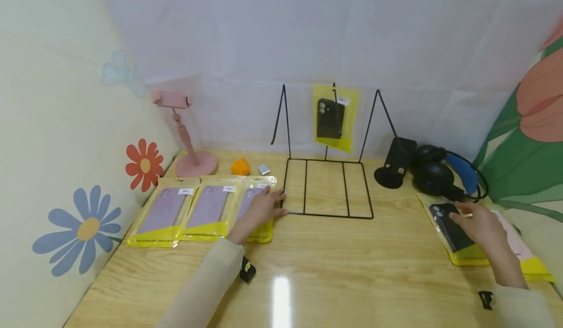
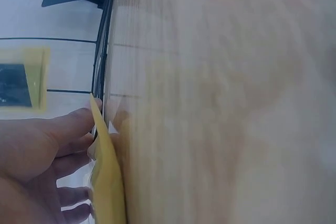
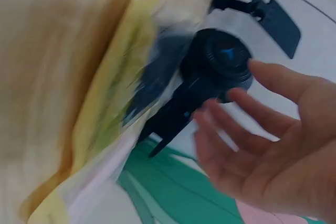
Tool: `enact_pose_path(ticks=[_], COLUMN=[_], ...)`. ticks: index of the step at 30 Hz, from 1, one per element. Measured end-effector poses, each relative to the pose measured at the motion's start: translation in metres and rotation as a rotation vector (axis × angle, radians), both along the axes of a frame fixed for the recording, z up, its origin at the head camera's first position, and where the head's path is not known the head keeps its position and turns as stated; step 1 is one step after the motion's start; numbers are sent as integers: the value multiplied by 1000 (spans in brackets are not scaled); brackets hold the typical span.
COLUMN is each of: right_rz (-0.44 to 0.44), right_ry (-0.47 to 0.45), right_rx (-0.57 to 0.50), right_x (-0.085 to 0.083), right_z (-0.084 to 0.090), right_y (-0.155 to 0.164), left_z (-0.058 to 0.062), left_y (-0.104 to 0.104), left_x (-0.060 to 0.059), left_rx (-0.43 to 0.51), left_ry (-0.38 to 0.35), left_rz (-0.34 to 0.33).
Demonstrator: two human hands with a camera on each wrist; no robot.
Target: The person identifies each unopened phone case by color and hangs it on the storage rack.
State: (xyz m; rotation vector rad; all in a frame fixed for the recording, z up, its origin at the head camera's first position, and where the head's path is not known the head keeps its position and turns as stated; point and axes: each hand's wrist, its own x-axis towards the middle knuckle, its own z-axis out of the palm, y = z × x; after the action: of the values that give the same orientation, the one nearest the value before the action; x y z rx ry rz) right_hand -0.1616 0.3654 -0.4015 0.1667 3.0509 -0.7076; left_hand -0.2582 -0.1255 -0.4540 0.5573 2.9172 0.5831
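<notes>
My left hand (image 1: 262, 207) pinches the left front corner of a black wire display rack (image 1: 325, 215), thumb and index finger on either side of the wire. It lies over the rightmost of three bagged purple phone cases (image 1: 249, 198). The left wrist view shows that bag's yellow edge (image 2: 107, 182) beside the fingers. Loosely bent and holding nothing, my right hand (image 1: 484, 226) hovers over a bagged black phone case (image 1: 453, 228). In the right wrist view, the fingers are apart from the bag. Another bagged black phone case (image 1: 330, 119) hangs on the rack's middle hook.
A pink phone stand (image 1: 196, 164), an orange yarn ball (image 1: 240, 166) and a small silver block (image 1: 264, 169) stand at the back left. Right of the rack are a black phone stand (image 1: 398, 157) and headphones (image 1: 433, 176). A bagged pink case (image 1: 512, 237) lies at the far right.
</notes>
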Motion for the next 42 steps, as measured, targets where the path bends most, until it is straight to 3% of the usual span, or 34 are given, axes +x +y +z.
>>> enact_pose_path(ticks=[4, 14, 21, 33, 42], right_rz=[-35, -72, -112, -101, -76], right_ry=[-163, -327, -332, -266, -226], right_rx=[58, 94, 88, 81, 5], right_x=[1, -2, -2, 0, 4], right_z=[-5, -24, -26, -28, -31], right_y=[13, 13, 11, 1, 1], left_z=[-2, -3, -2, -4, -4], left_y=[-1, -1, 1, 0, 0], left_x=[-1, 0, 1, -2, -2], left_rx=[-9, -3, -1, -12, -16], left_ry=[7, -16, 1, -3, 7], left_rz=[3, 2, 0, 6, -1])
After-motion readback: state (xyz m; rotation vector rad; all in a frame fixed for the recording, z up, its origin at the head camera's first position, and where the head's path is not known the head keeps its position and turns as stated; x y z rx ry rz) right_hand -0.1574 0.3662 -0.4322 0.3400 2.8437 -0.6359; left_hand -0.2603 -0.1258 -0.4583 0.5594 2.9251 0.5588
